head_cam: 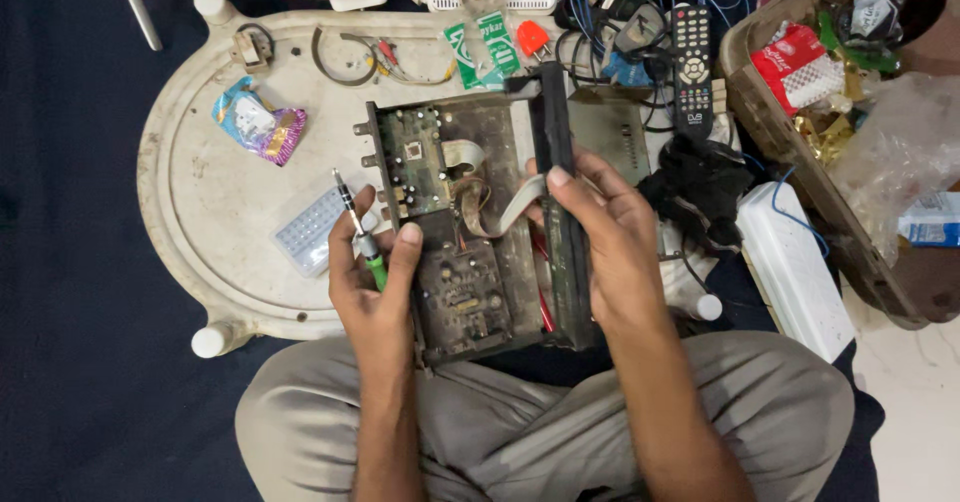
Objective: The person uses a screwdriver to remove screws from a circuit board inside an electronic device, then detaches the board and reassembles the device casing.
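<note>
An opened electronic box [480, 222] with dusty circuit boards and a grey ribbon cable lies across my lap and the edge of a white plastic stool top [215, 192]. My left hand [375, 277] steadies the box's left edge with the thumb on a board, and it holds a green-handled screwdriver [360, 232] with the tip pointing up. My right hand [605, 237] grips the black front panel [555, 132] along the box's right side.
On the stool lie a colourful wrapper [258, 120], a small clear tray [308, 230], wire loops and green packets. A black remote [692, 67] and tangled cables sit at the back. A white box [795, 267] and a brown basket [800, 152] of clutter stand to the right.
</note>
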